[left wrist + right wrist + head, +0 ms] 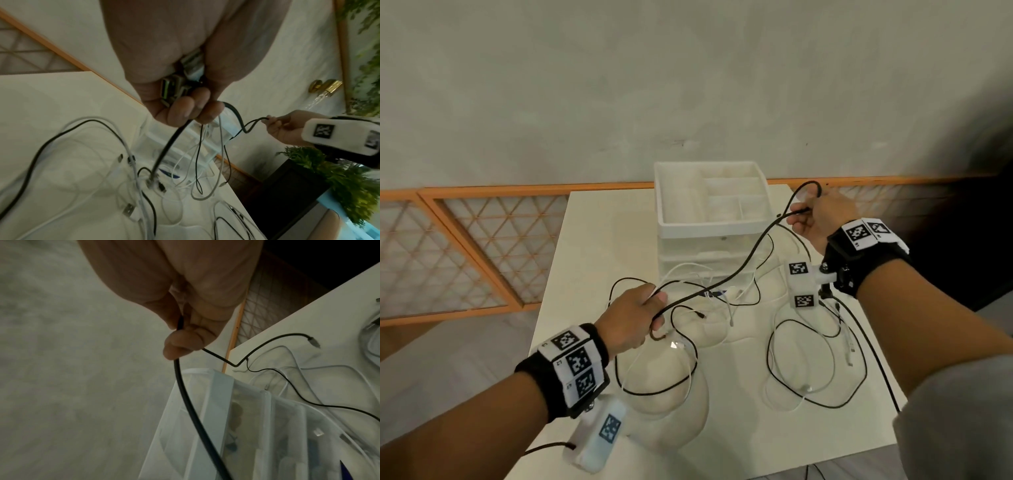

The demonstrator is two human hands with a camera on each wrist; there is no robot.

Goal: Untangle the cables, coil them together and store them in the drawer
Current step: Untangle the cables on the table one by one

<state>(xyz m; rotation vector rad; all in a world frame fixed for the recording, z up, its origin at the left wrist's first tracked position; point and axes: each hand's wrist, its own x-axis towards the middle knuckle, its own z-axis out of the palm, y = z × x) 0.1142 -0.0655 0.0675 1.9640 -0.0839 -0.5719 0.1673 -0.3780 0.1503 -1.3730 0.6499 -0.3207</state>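
A thick black cable point(743, 267) stretches in the air between my two hands. My left hand point(654, 308) grips it over the table's middle, together with thin white and black cables and several USB plugs point(174, 87). My right hand point(804, 216), raised beside the drawer unit point(709, 229), pinches a loop of the same black cable point(185, 394) between thumb and fingers point(185, 335). More black and white cables point(808, 359) lie tangled on the white table point(599, 240). The unit's drawers look closed; its top tray is open.
The drawer unit stands at the table's far edge, against an orange-framed lattice rail point(476, 240). Loose cable ends and plugs point(849, 353) lie near the right edge. A dark planter with green plants point(308, 178) stands beyond the table's right side.
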